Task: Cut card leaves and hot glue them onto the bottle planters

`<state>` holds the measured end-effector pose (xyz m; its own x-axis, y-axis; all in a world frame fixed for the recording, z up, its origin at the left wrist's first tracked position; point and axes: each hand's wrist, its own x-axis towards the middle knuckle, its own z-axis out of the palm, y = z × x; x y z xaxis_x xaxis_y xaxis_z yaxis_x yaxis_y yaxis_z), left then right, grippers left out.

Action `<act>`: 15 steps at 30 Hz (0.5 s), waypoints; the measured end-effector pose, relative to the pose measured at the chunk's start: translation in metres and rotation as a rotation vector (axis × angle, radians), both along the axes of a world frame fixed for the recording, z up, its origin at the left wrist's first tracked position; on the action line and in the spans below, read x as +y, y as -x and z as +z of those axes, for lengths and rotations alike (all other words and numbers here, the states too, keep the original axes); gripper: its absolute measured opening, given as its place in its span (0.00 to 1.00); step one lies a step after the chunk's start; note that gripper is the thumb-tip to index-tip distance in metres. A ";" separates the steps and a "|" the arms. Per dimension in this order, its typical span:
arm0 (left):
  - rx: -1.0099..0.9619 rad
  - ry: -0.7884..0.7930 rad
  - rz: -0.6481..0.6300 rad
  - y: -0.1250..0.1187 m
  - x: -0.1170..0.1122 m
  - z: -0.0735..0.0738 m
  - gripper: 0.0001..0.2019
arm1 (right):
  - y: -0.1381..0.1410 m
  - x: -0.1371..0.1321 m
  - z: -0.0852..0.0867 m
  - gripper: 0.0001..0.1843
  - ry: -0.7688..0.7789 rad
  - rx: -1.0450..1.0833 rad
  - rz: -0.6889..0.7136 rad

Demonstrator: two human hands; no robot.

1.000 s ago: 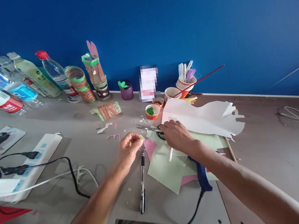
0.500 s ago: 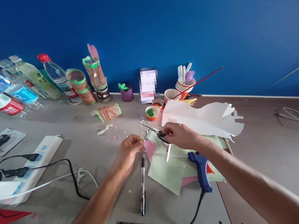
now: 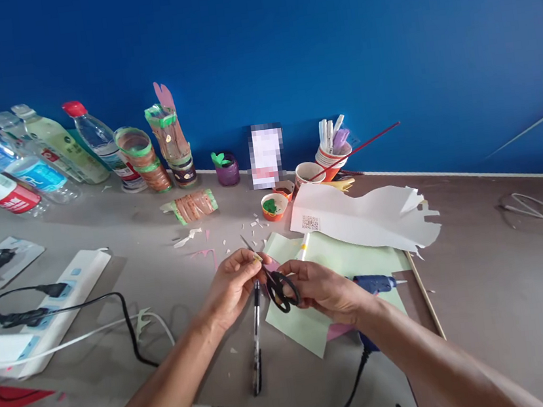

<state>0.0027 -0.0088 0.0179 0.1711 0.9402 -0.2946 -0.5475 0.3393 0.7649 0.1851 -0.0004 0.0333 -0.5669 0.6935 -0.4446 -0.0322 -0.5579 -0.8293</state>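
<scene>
My left hand (image 3: 234,282) pinches a tiny yellowish scrap of paper (image 3: 257,256) between thumb and fingertips. My right hand (image 3: 322,289) holds black-handled scissors (image 3: 275,283) by the loops, their blades pointing up-left toward the scrap. Both hands hover over the grey table, just above a black pen (image 3: 255,337) and pale green paper sheets (image 3: 339,268). A blue glue gun (image 3: 375,283) lies on the green paper, right of my right wrist.
A white cut sheet (image 3: 367,218), paint cups (image 3: 272,206) and a cup of markers (image 3: 331,150) stand behind the hands. Plastic bottles (image 3: 24,168) and decorated cups (image 3: 144,156) line the blue wall. A power strip (image 3: 51,310) with black cable lies at left.
My right hand picked the scissors up off the table and brought them down toward me, next to the left hand. The left hand kept its pinch on the scrap.
</scene>
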 end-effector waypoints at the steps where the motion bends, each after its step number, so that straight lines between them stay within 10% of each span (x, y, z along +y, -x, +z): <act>1: 0.000 0.007 -0.006 -0.001 0.000 -0.001 0.09 | 0.002 -0.003 0.000 0.16 0.052 0.033 0.001; 5: 0.009 0.018 -0.050 -0.004 -0.002 -0.002 0.09 | 0.003 -0.010 0.000 0.20 0.129 0.106 0.030; 15: 0.009 0.107 -0.004 -0.007 0.001 -0.003 0.09 | -0.009 -0.021 -0.010 0.23 -0.416 -0.289 -0.060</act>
<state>0.0094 -0.0077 0.0148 0.1721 0.9027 -0.3943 -0.5394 0.4213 0.7291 0.1944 -0.0217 0.0236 -0.4152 0.8728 -0.2567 0.2093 -0.1829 -0.9606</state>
